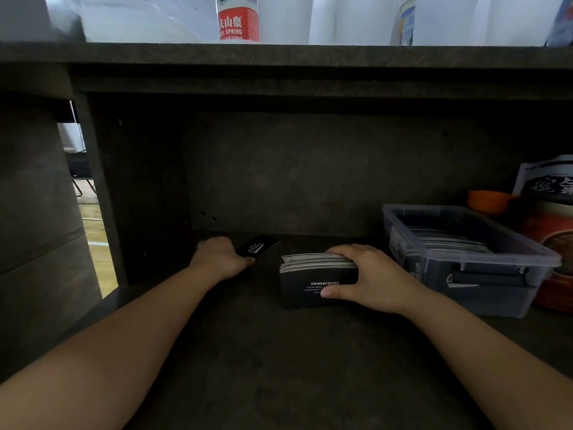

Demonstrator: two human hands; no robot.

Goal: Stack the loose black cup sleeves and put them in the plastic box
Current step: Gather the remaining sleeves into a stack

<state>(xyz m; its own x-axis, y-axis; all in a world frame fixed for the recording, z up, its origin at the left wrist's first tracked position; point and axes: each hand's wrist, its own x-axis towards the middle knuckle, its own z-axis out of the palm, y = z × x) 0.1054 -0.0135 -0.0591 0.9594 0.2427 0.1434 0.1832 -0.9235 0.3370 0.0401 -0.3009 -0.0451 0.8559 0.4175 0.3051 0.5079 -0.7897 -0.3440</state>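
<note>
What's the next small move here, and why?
Probably bring the left hand with its loose sleeve over and lay it against the stack that the right hand steadies. That sleeve is apart from the stack, and the box, already holding sleeves, sits just right of it for loading afterwards.

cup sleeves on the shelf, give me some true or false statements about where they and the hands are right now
1. The right hand grips a stack of black sleeves standing on edge on the shelf. True.
2. The left hand holds nothing. False: it holds a single black sleeve at the back of the shelf.
3. The plastic box already has sleeves in it. True.
4. The box sits to the left of the stack. False: it sits to the right of it.
5. A lid covers the box. False: the box is open on top.
</note>
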